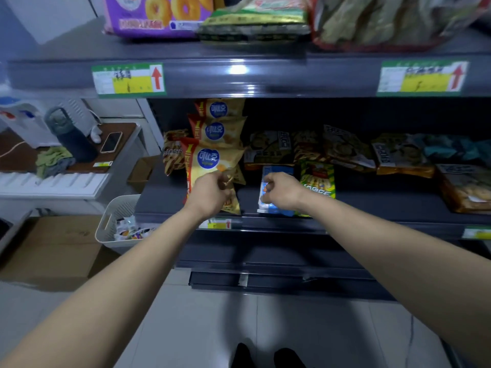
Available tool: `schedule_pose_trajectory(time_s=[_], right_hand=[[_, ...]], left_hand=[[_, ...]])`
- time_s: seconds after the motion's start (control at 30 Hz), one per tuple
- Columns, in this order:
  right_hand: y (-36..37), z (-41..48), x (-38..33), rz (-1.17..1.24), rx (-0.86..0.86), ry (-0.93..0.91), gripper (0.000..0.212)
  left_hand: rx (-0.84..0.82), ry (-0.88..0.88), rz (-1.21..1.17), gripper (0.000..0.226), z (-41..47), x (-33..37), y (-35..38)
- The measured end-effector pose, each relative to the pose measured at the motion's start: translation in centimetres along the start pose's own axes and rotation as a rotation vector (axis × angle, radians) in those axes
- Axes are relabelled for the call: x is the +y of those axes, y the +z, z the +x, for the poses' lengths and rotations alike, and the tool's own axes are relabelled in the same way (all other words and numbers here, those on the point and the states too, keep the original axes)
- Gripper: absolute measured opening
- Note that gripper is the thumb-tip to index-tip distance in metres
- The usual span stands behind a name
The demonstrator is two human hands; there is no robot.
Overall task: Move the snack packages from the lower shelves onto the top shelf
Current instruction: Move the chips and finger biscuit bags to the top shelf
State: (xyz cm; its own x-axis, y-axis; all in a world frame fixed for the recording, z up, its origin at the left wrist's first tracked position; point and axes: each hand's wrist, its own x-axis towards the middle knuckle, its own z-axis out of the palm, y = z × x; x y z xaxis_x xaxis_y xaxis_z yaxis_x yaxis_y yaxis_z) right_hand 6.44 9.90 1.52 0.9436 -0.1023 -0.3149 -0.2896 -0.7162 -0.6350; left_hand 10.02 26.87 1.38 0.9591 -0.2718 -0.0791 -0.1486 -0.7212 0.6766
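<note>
Yellow chip bag (207, 158) is pinched by the left hand (210, 193), blue snack pack (273, 209) gripped by the right hand (283, 192). Both are judged light and crushable, best held at seams.

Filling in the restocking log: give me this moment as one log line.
phase: pick, lower shelf | left hand: pinches yellow chip bag | right hand: grips blue package | top shelf: neither up yet
</note>
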Motion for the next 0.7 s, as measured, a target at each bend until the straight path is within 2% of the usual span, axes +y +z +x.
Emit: schedule_pose_trajectory(time_s=[0.2, 0.43, 0.7], right_hand=[[-5.0, -3.1, 5.6, -0.047, 0.115, 0.058, 0.053], [-10.2, -7.4, 13.1, 0.062, 0.135, 0.120, 0.055], [-12.2, -9.2, 17.7, 0.106, 0.114, 0.150, 0.053]], left_hand=[[-0.121, 0.094, -0.001, 0.034, -0.8, 7.0, 4.9], [-0.171, 0.148, 0.061, 0.030, -2.4, 13.7, 10.9], [-0.207, 0.089, 0.080, 0.031, -3.2, 15.7, 14.3]])
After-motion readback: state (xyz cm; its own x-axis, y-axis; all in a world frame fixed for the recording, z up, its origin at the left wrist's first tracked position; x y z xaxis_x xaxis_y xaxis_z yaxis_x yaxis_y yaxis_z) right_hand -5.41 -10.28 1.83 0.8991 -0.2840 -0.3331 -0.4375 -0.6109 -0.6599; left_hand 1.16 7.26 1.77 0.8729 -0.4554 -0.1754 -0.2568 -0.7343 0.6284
